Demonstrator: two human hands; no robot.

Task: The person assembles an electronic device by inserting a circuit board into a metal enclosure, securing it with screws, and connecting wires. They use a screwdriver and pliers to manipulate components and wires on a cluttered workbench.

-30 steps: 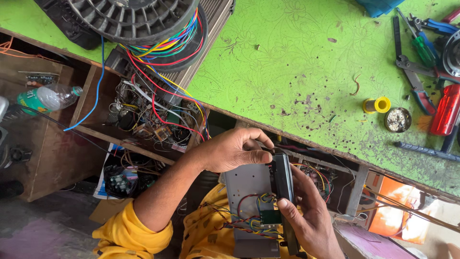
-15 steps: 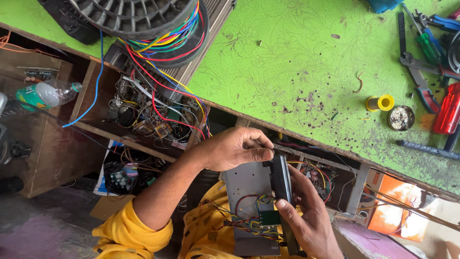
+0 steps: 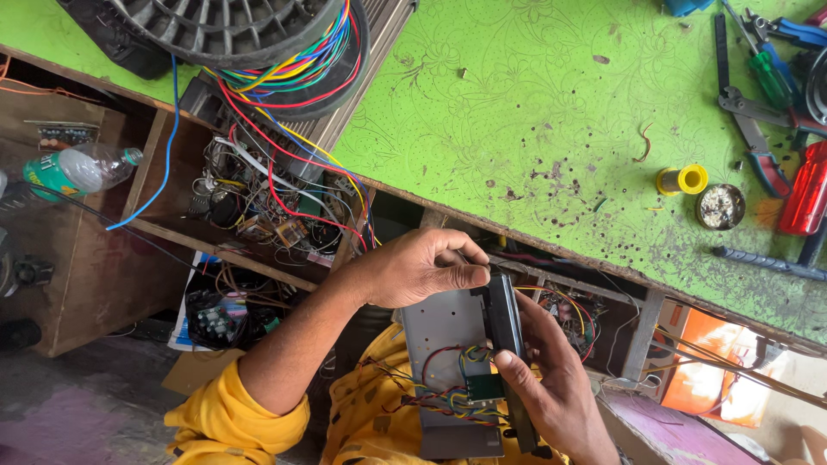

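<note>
While we grip it with both hands, the car stereo chassis [image 3: 448, 344] sits on our lap below the green tabletop's [image 3: 534, 112] near edge.

Head view: our left hand [image 3: 413, 269] pinches its top corner, our right hand [image 3: 551, 387] clasps the black faceplate [image 3: 506, 336]. We judge it rigid and light; hold the metal edges, since the loose wires [image 3: 439, 400] look fragile.

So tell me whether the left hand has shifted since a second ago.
No. The left hand stays at the top of the grey metal box, just below the edge of the green table, as before.
</note>
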